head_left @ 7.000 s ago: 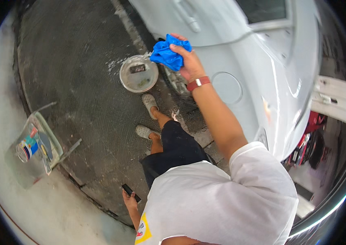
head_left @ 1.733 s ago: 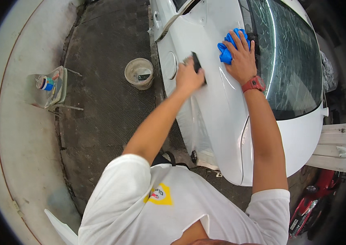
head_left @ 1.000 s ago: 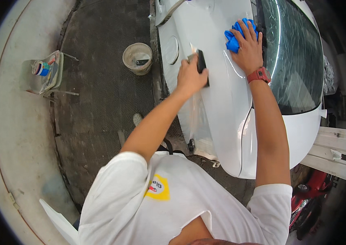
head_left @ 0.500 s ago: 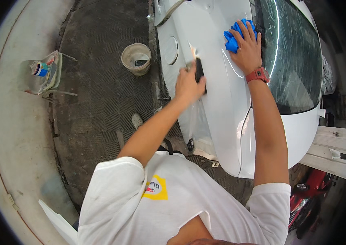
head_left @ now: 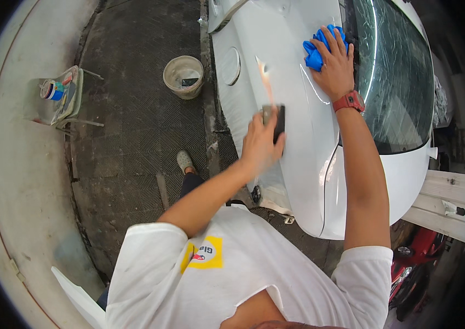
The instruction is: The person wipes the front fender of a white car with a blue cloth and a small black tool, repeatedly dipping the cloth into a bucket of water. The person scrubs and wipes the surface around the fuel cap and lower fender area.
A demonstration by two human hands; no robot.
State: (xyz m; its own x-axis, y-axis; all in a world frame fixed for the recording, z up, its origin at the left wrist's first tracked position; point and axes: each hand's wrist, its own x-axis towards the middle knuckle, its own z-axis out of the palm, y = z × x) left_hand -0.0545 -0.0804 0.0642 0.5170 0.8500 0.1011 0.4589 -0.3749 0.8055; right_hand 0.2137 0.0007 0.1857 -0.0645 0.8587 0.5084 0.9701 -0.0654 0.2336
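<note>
A white car stands in front of me, its painted panel below both hands. My left hand is closed round a dark sanding block, which lies against the panel; the hand is slightly blurred. Just beyond the block, a narrow orange-brown worn patch with a small dark spot shows in the white paint. My right hand, with a red watch at the wrist, presses a crumpled blue cloth onto the body beside the rear window. Its fingers lie over the cloth.
A round bucket with a dark object in it stands on the dark floor left of the car. A chair by the left wall holds a tub and other items. Something red, like a motorcycle, is at lower right.
My left hand has drawn the sanding block toward me along the panel, uncovering more of the worn patch. My right hand and the blue cloth have hardly shifted.
</note>
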